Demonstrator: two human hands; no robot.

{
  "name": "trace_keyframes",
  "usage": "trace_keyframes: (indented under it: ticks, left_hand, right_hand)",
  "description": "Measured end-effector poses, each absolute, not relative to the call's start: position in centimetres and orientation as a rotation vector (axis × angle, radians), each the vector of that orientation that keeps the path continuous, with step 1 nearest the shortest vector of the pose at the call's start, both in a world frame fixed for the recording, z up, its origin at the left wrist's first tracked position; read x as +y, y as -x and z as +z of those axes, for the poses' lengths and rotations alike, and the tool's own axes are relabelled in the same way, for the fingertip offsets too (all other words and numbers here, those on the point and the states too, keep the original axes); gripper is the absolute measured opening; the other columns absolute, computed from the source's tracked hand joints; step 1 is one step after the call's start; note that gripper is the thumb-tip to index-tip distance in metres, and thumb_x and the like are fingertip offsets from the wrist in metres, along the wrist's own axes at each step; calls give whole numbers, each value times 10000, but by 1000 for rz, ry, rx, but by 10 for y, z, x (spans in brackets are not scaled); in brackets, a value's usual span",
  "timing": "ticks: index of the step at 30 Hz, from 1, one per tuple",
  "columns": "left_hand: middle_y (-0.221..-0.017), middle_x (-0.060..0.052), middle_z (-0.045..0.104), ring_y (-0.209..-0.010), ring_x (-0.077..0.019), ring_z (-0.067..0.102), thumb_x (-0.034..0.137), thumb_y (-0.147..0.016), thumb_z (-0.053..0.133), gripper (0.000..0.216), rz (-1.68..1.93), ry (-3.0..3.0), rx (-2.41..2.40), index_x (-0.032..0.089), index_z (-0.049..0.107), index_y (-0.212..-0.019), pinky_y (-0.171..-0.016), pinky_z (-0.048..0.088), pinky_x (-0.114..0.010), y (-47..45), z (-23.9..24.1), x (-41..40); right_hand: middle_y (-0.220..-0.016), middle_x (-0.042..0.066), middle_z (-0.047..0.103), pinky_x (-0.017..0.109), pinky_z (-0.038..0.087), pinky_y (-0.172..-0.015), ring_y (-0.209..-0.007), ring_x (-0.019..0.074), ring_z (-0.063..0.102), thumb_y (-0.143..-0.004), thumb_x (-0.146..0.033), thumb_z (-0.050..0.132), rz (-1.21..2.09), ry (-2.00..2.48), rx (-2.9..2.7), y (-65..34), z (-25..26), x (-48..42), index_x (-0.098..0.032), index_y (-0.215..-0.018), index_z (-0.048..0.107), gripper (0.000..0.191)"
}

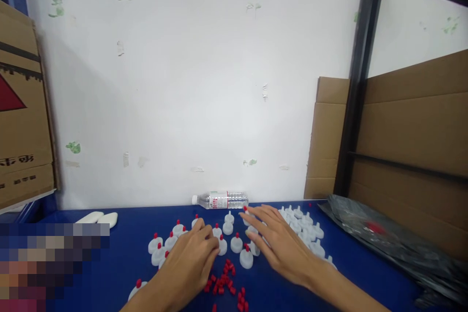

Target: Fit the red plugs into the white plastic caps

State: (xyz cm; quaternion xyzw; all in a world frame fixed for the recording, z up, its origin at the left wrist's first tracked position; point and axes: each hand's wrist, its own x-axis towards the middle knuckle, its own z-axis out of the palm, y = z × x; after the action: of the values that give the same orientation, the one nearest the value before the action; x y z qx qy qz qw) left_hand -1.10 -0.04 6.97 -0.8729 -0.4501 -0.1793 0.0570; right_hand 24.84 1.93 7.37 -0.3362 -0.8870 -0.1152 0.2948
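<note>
My left hand [195,253] is over the middle of the blue table, its fingers curled downward and their tips largely hidden. Right beside those fingers stands a white nozzle cap with a red tip [222,245]; I cannot tell whether they touch it. To the right, my right hand [280,248] has its fingers stretched out and apart above more white caps. A red-tipped cap [248,215] shows at its index fingertip, partly hidden. Between my hands lie several small red tips [221,282] in a loose pile. Another red-tipped cap [246,257] stands upright near my right thumb.
Several red-tipped caps [158,255] stand at left, and plain white caps [307,228] cluster at right. A clear bottle [223,200] lies against the wall. Dark plastic bags [387,243] cover the right side. White objects [107,219] lie at far left, near a cardboard box [24,126].
</note>
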Motion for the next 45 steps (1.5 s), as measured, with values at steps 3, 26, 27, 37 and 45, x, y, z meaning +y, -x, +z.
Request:
trace_keyframes:
  ticks: [3, 26, 27, 37, 45]
  left_hand:
    - [-985, -77, 685, -1054, -299, 568, 135, -988, 482, 271, -351, 2647, -1411, 213, 727, -903, -860, 500, -423, 13, 67, 2]
    - [-998, -100, 729, -1089, -342, 630, 149, -945, 582, 173, -143, 2604, -1556, 203, 740, -897, -811, 520, -426, 12, 68, 1]
    - [-985, -100, 732, -1084, -340, 635, 140, -936, 587, 173, -134, 2606, -1558, 206, 740, -888, -801, 519, -417, 12, 69, 1]
    - [-942, -92, 730, -1034, -306, 638, 87, -923, 561, 228, -136, 2587, -1538, 208, 749, -875, -718, 479, -339, 13, 62, 7]
    - [-1011, -88, 726, -1034, -303, 631, 98, -969, 516, 225, -175, 2579, -1500, 201, 716, -952, -731, 511, -338, 12, 62, 6]
  right_hand:
    - [-1589, 106, 448, 579, 256, -1233, -1475, 281, 394, -1109, -443, 323, -95, 1119, -2427, -259, 66, 32, -230, -1562, 414, 509]
    - [-1669, 45, 286, 571, 129, -1264, -1546, 272, 245, -1098, -547, 265, 226, 1153, -2581, -265, 65, 37, -300, -1628, 240, 585]
    - [-1659, 50, 317, 583, 145, -1257, -1538, 276, 268, -1098, -548, 262, 209, 1161, -2583, -265, 65, 36, -300, -1609, 308, 570]
    - [-1510, 101, 552, 586, 218, -1226, -1427, 282, 463, -1107, -478, 280, 121, 1111, -2607, -259, 66, 34, -230, -1438, 583, 513]
    - [-1475, 86, 579, 553, 237, -1216, -1410, 263, 466, -1111, -426, 302, 42, 1038, -2567, -258, 73, 29, -251, -1417, 589, 455]
